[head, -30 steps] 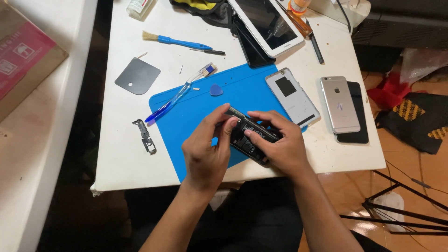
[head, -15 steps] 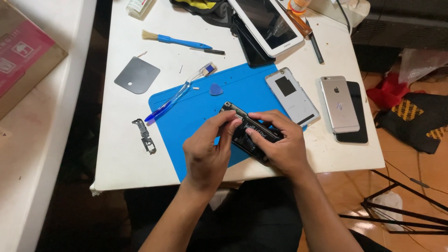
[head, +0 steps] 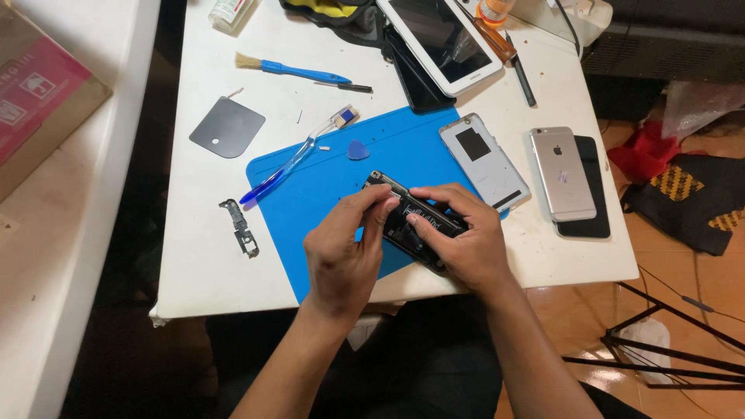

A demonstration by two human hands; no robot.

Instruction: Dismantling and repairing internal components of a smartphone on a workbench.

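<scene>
An opened black phone (head: pixel 413 219) with its inner parts showing lies tilted over the blue work mat (head: pixel 310 194). My right hand (head: pixel 458 237) grips its near right end, thumb pressed on the inside. My left hand (head: pixel 345 248) pinches the phone's upper left edge with thumb and fingertips. A blue triangular pick (head: pixel 358 150) lies on the mat just beyond the phone. A silver back cover (head: pixel 483 159) rests at the mat's right edge.
On the white table (head: pixel 202 256): a blue toothbrush (head: pixel 299 155), a blue brush (head: pixel 291 71), a dark grey plate (head: pixel 227 126), a small metal bracket (head: pixel 239 226), a white tablet (head: pixel 438 39), a silver phone (head: pixel 563 172) on a black one. A cardboard box (head: pixel 39 101) sits left.
My left fingers have shifted a little along the phone's upper edge. The phone and my right hand stay nearly in place.
</scene>
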